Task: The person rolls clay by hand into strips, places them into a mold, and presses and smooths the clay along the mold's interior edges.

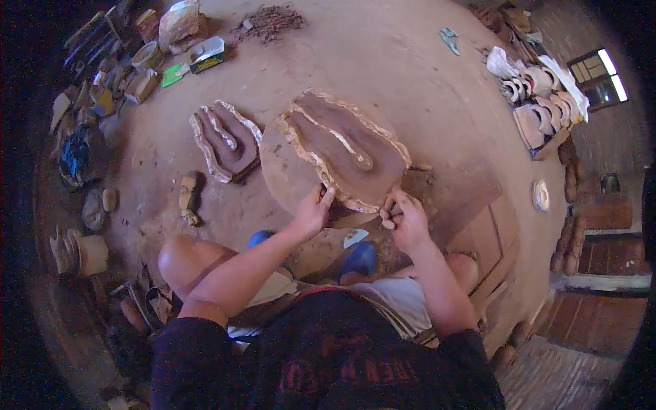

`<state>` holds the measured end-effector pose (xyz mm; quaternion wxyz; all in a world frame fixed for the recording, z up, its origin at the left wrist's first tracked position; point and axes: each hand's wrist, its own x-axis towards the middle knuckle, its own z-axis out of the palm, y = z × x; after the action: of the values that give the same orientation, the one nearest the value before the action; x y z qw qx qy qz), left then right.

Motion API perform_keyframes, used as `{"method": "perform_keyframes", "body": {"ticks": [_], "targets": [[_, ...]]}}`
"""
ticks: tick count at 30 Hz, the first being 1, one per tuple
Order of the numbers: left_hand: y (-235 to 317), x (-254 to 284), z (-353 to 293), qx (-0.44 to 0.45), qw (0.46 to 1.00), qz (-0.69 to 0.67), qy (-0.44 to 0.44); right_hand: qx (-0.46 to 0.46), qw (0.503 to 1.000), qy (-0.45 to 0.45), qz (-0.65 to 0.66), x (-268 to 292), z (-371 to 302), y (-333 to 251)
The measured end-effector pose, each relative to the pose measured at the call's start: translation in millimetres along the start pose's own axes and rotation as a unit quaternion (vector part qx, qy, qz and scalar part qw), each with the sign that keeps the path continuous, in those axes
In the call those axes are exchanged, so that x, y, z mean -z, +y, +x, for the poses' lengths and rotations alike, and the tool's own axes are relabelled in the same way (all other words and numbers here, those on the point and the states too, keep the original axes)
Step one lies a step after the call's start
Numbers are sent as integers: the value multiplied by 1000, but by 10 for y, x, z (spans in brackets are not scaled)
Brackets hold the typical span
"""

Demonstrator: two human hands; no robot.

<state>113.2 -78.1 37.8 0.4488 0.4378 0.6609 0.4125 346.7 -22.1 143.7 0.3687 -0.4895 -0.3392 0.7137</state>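
A large brown clay form [338, 147] has a rough, pale raised rim and a long ridge down its middle. It lies over a round, flat disc [277, 171] in front of me. My left hand [316, 210] is closed on the near left part of the rim, thumb on top, its other fingers mostly hidden. At the near right corner, my right hand [408, 219] pinches the same rim. A small brown lump [388, 219] shows by its fingertips. Left of the disc rests a smaller clay form [229, 142] with a similar rim and ridge.
A brick-like chunk [188, 191] sits left of the disc. Beyond are a crumbled clay heap [272, 24], a plastic container [207, 55] and a green piece [174, 74]. Curved clay pieces [547, 109] are stacked far right. A pale shard [354, 238] lies near my feet.
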Motion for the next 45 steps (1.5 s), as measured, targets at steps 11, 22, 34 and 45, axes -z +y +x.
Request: {"method": "perform_keyframes", "body": {"ticks": [11, 22, 34, 45], "targets": [[-75, 214, 103, -55, 996, 19, 74, 187, 723, -121, -654, -1119, 879, -98], [-271, 563, 484, -108, 987, 107, 56, 147, 558, -215, -788, -1274, 591, 96], [114, 527, 467, -79, 981, 150, 89, 105, 845, 111, -513, 137, -326, -721], [-369, 561, 747, -115, 980, 122, 111, 308, 764, 431, -368, 3078, -1273, -596]]}}
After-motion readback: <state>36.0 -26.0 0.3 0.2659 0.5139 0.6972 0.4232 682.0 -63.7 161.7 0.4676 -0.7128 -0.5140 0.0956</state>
